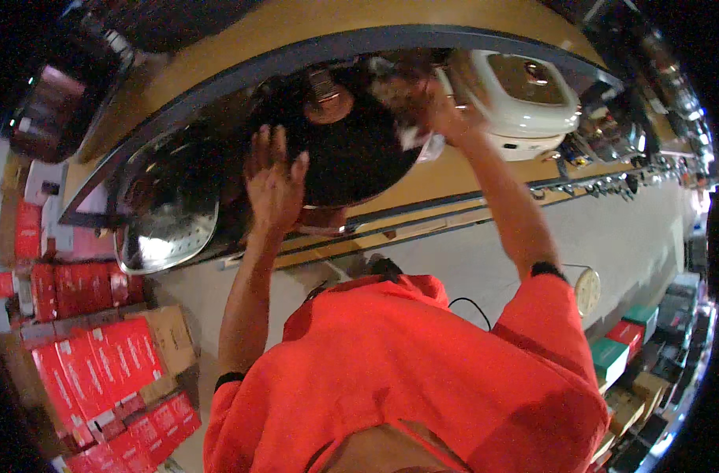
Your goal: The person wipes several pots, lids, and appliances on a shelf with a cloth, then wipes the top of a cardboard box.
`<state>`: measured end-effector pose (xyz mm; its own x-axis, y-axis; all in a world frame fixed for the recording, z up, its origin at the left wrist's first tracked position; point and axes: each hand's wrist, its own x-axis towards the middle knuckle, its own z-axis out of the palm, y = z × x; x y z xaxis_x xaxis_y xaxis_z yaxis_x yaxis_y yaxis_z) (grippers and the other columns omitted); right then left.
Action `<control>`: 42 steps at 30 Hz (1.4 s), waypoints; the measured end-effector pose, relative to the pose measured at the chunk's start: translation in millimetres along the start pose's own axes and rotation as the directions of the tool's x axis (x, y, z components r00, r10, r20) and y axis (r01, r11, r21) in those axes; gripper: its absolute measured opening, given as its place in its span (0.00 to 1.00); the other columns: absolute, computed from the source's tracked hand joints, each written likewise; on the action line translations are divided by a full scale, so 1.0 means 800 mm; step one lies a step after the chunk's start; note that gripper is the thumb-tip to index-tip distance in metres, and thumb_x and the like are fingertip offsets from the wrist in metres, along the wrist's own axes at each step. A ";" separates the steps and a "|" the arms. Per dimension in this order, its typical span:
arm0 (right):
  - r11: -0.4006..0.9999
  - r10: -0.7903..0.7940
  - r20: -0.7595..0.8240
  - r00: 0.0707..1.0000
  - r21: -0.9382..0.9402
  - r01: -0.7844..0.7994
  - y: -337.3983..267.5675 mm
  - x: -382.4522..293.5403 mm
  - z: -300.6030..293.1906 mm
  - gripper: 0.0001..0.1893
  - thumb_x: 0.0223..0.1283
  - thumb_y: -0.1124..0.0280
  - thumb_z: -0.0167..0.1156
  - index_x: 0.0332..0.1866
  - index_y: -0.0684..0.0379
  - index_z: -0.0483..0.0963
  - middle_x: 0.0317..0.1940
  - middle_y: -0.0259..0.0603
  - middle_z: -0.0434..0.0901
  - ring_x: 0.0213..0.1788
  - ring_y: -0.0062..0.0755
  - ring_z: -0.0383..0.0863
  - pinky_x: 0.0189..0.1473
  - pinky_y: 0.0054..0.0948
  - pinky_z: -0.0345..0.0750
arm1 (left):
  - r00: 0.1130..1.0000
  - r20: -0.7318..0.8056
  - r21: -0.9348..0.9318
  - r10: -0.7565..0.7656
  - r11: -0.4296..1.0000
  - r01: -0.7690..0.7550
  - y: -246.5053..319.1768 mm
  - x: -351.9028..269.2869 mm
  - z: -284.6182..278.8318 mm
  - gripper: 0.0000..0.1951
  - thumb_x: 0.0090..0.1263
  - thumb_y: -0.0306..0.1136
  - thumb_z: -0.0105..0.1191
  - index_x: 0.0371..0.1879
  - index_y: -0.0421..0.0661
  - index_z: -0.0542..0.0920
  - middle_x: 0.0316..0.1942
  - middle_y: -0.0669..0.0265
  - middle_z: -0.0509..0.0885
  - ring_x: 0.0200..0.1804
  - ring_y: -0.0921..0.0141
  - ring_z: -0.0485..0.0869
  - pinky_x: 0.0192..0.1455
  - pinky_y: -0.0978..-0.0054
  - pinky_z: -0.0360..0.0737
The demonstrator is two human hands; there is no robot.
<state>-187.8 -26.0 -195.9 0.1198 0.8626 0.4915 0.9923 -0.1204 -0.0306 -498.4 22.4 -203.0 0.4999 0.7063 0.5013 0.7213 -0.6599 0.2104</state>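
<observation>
A large dark round pan or lid lies on the wooden shelf, with a copper-toned disc and a metal fitting near its far side. My left hand rests flat at its left edge, fingers spread, holding nothing. At the right edge, my right hand is blurred by motion. It appears to grip a pale crumpled cloth or plastic sheet against the dark rim; its fingertips are not clear. Just right of that hand sits a cream-coloured cooker with a windowed lid.
A shiny perforated metal piece projects over the shelf's left front. The upper shelf edge curves above my hands. Red boxes are stacked at left; green and red boxes line the right. A round stool stands on the floor.
</observation>
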 end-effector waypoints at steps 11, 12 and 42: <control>0.868 -0.305 -0.198 0.932 0.344 0.358 -0.132 -0.091 -0.057 0.19 0.53 0.61 0.58 0.53 0.43 0.77 0.60 0.36 0.72 0.63 0.39 0.67 0.64 0.49 0.60 | 1.000 0.015 -0.015 -0.010 1.000 0.011 -0.001 0.002 0.008 0.29 0.76 0.50 0.39 0.69 0.43 0.64 0.71 0.50 0.61 0.73 0.51 0.58 0.72 0.56 0.54; 0.867 -0.303 -0.200 0.932 0.347 0.357 -0.125 -0.087 -0.052 0.19 0.53 0.61 0.58 0.53 0.43 0.77 0.60 0.36 0.72 0.63 0.39 0.67 0.64 0.49 0.60 | 1.000 0.016 -0.011 -0.009 1.000 0.009 -0.001 0.001 0.007 0.29 0.76 0.50 0.39 0.69 0.43 0.64 0.71 0.50 0.61 0.73 0.51 0.58 0.72 0.56 0.54; 0.871 -0.362 0.025 0.932 0.365 0.328 -0.214 -0.046 -0.045 0.25 0.50 0.73 0.61 0.58 0.48 0.73 0.61 0.36 0.71 0.59 0.45 0.71 0.58 0.43 0.68 | 0.974 -0.060 -0.365 -0.219 0.913 0.183 -0.005 -0.014 0.002 0.23 0.63 0.30 0.53 0.59 0.42 0.73 0.59 0.51 0.75 0.63 0.50 0.71 0.65 0.55 0.65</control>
<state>-363.4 -55.2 -177.2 -0.2464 0.8597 0.4475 0.9159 0.3576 -0.1827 -506.0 17.3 -210.6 0.3001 0.8170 0.4923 0.5752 -0.5667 0.5898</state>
